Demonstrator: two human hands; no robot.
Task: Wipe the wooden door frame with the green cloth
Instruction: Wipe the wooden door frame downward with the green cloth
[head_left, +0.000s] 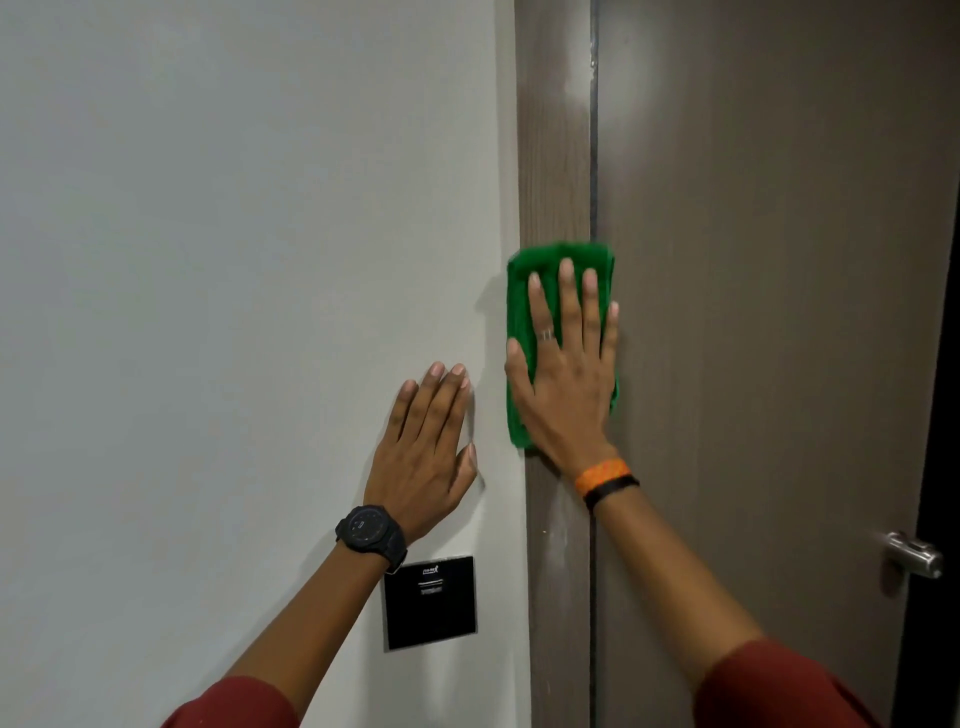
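Head view: the right hand (563, 379) lies flat with its fingers (566, 296) spread wide, palm pressing the green cloth (519, 291) against the wooden door frame (553, 130). The folded cloth covers the full width of the frame at about mid-height and laps a little over the dark seam onto the brown door (753, 260) to the right. An orange wristband (602, 474) and a thin black band (613, 488) sit on that wrist. The left hand (426, 457) rests open and flat on the white wall (208, 260), just beside the frame, fingers together and holding nothing. A black wristwatch (371, 535) is on its wrist, directly above a black wall panel (431, 608). Both forearms end in dark red sleeves (779, 691). A metal door handle (914, 553) shows at the door's right edge, low down.
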